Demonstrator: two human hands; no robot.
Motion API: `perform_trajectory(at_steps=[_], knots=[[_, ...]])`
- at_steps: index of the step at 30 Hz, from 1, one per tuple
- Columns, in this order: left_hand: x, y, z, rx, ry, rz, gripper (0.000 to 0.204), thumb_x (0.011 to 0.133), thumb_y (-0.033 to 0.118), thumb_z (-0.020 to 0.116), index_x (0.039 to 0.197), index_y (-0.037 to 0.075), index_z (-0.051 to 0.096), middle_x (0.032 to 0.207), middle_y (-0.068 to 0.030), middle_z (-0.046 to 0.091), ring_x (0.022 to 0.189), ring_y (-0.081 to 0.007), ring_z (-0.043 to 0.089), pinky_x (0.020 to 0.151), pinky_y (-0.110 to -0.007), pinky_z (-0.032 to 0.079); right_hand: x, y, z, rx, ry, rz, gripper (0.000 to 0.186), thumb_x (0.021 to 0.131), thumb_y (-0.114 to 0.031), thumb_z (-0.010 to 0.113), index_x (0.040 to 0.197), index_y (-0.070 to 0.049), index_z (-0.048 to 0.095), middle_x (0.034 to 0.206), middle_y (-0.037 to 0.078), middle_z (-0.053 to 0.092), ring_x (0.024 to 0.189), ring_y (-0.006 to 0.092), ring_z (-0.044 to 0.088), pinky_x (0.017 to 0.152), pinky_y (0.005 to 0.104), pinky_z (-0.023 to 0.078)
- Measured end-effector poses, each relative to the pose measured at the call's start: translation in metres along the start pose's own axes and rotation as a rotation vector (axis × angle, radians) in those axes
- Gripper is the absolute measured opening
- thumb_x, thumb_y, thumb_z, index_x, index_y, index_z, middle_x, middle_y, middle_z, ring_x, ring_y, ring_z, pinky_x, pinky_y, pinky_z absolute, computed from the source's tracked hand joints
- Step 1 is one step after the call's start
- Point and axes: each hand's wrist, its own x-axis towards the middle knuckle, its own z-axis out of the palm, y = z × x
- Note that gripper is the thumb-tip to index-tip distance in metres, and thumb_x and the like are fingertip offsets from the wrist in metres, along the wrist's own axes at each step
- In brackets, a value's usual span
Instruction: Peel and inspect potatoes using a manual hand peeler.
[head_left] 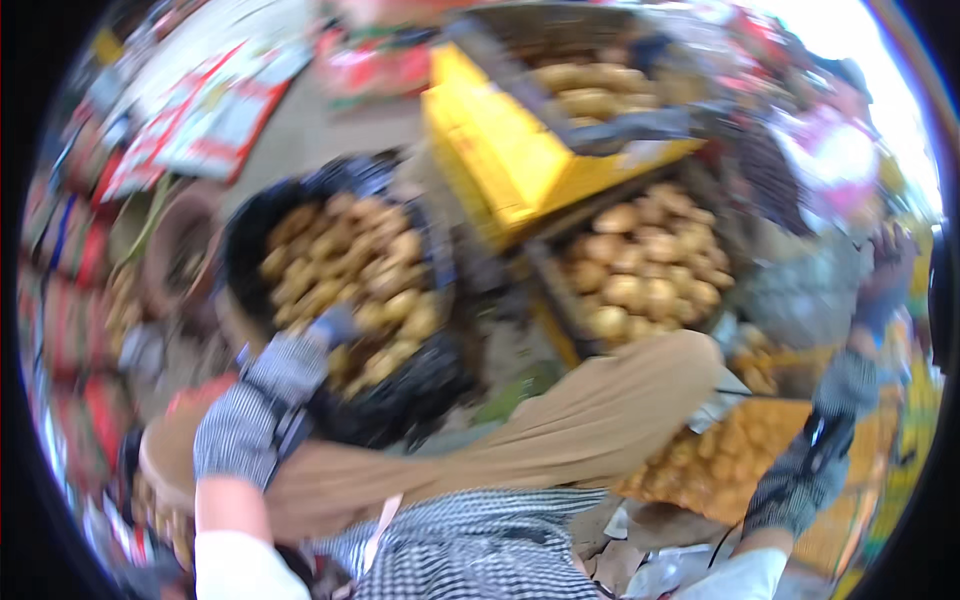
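My left hand (332, 328), bluish and smeared by motion, is at the near side of a round basket (232, 305) lined with black plastic (405, 385). Yellow-brown potatoes (345, 250) fill this basket, and the hand appears to be over or touching them; its fingers are not clear. Out at the far right, my right hand (888, 255) is raised away from the basket, also blurred, and I cannot make out anything in it. Checked sleeve covers (245, 415) are on both forearms.
Round golden produce, perhaps onions (640, 265), fills a crate right of the basket. Behind it stands a yellow box (500, 150) holding larger potatoes (600, 90). An orange mesh sack (720, 455) lies beside my right leg. Striped sacks (75, 330) line the left; a person (830, 150) is at upper right.
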Motion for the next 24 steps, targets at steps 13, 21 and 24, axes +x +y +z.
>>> perform_trajectory(at_steps=[13,21,24], knots=[[-0.159,0.106,-0.024,-1.607,-0.214,0.508,0.055,0.098,0.054,0.036,0.140,0.019,0.038,0.120,-0.0005,0.057,0.097,-0.0121,0.058,0.079,-0.028,0.049,-0.399,-0.137,0.292,0.700,-0.971,0.810,0.049,0.096,-0.009,0.047,0.143,-0.004,0.037,0.095,0.010,0.065,0.073,0.0109,0.060,0.064,0.0227,0.052],[-0.153,0.140,-0.006,-1.746,-0.170,0.582,0.053,0.101,0.051,0.031,0.143,0.018,0.033,0.122,0.0003,0.054,0.094,-0.0113,0.054,0.070,-0.026,0.045,-0.434,-0.131,0.292,0.661,-1.114,0.826,0.042,0.098,-0.010,0.049,0.139,-0.004,0.045,0.087,0.004,0.063,0.073,0.0072,0.056,0.068,0.0211,0.047],[-0.143,0.136,0.005,-1.744,-0.168,0.510,0.053,0.101,0.050,0.032,0.142,0.017,0.033,0.122,0.0002,0.054,0.096,-0.0118,0.054,0.072,-0.027,0.045,-0.449,-0.129,0.293,0.679,-1.121,0.865,0.040,0.096,-0.007,0.051,0.136,-0.004,0.050,0.082,0.003,0.062,0.070,0.0062,0.053,0.065,0.0210,0.046]])
